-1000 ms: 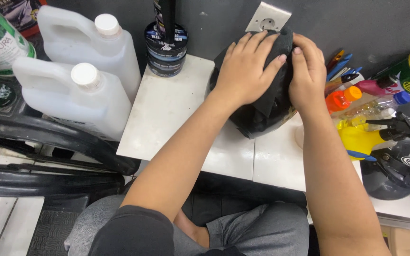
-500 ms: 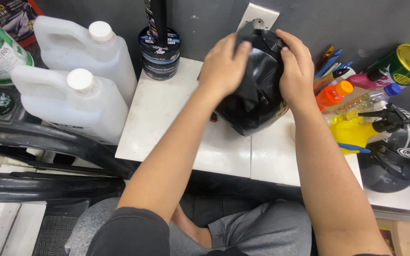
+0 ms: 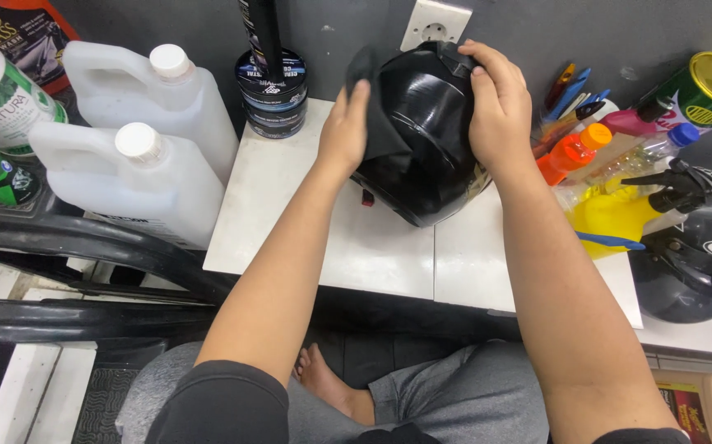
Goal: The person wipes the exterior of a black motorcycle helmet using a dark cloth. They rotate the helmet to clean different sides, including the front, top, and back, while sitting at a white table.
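Observation:
A glossy black helmet (image 3: 430,156) rests on a white tiled counter (image 3: 290,214). My left hand (image 3: 346,127) presses a dark cloth (image 3: 376,107) against the helmet's left side. My right hand (image 3: 500,107) grips the helmet's upper right side and steadies it.
Two white plastic jugs (image 3: 150,140) stand at the left. Stacked round tins (image 3: 273,94) sit behind the helmet, below a wall socket (image 3: 434,20). Spray bottles (image 3: 611,205), pens and a green can (image 3: 705,86) crowd the right. A second, chequered helmet (image 3: 701,255) lies at far right.
My left hand slid with the cloth from the helmet's top down to its left side. The right hand stayed on the right side, and more of the glossy shell shows.

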